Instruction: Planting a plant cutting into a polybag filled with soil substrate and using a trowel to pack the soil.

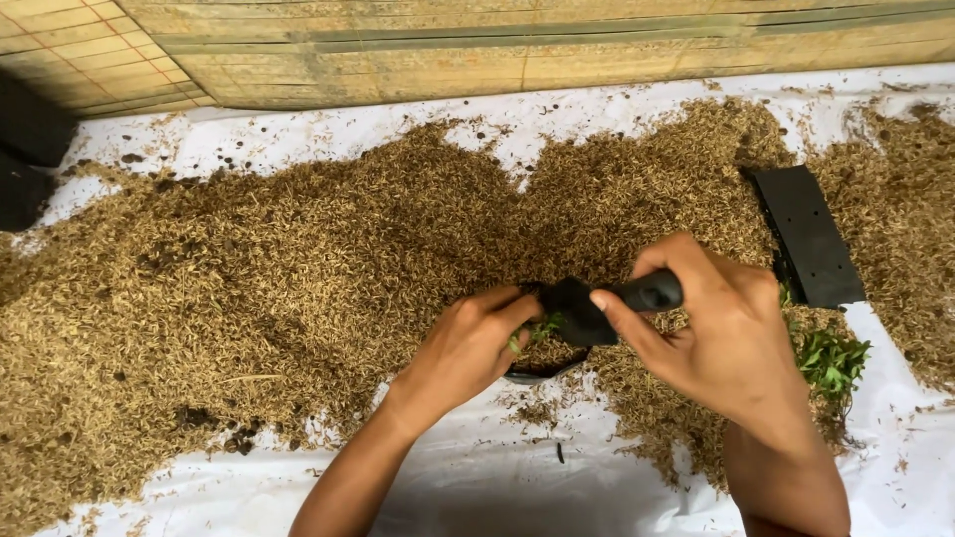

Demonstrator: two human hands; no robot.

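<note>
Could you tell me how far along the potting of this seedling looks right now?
Done: husk mix already sits in the black pot. In hand: the left hand steadies a green seedling in it while the right hand works a black scoop. Left: more seedlings lie unpotted nearby.

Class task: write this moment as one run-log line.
left hand: steadies seedling in black pot | right hand: grips black scoop | surface: husk heap

Pot [542, 366] between hands; seedlings [831, 360] (and tray [808, 237]) right.
</note>
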